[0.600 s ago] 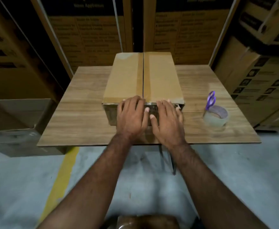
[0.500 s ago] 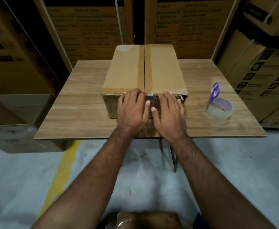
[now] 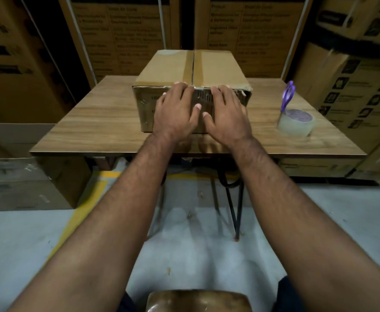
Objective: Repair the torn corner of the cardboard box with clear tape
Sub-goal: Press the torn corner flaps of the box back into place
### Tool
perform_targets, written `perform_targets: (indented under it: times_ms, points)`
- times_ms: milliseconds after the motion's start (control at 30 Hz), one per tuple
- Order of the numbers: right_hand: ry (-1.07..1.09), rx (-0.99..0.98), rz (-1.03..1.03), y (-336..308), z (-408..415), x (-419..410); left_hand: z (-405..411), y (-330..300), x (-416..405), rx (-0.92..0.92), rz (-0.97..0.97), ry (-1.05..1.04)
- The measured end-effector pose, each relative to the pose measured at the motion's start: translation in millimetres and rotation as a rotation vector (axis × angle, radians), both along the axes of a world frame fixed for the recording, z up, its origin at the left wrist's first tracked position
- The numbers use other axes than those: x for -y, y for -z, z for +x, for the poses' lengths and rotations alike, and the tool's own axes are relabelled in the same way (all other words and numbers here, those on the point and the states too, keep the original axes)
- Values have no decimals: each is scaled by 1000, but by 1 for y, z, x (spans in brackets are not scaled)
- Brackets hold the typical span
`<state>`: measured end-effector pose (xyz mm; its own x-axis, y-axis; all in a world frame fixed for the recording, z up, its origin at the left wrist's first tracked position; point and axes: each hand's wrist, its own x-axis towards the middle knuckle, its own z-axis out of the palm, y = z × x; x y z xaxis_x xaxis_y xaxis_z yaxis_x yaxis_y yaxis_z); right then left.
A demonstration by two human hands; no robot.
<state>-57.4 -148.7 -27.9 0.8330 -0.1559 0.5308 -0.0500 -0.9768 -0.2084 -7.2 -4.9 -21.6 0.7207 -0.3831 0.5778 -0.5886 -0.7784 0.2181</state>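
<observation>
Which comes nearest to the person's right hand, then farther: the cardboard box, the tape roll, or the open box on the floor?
From the right hand:
1. Cardboard box, touched, right under its fingers.
2. Tape roll, on its right, on the table.
3. Open box on the floor, far left.

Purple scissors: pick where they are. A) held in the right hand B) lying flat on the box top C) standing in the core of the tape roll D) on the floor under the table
C: the purple scissors stand upright in the clear tape roll on the table, right of the cardboard box.
</observation>
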Motion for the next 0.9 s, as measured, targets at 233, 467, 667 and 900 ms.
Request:
perform_targets:
  times_ms: [233,467,667,900]
  points:
    - [-43,-80,-9,-13,-4,9,-6,-22,6,-75,140,-33]
    - [4,28,35,-12,12,23,5,-21,32,76,83,-75]
    - [-41,53,25,-4,7,25,1,-9,39,32,38,-49]
    - [13,85,25,-3,5,5,-2,-1,36,33,-42,-39]
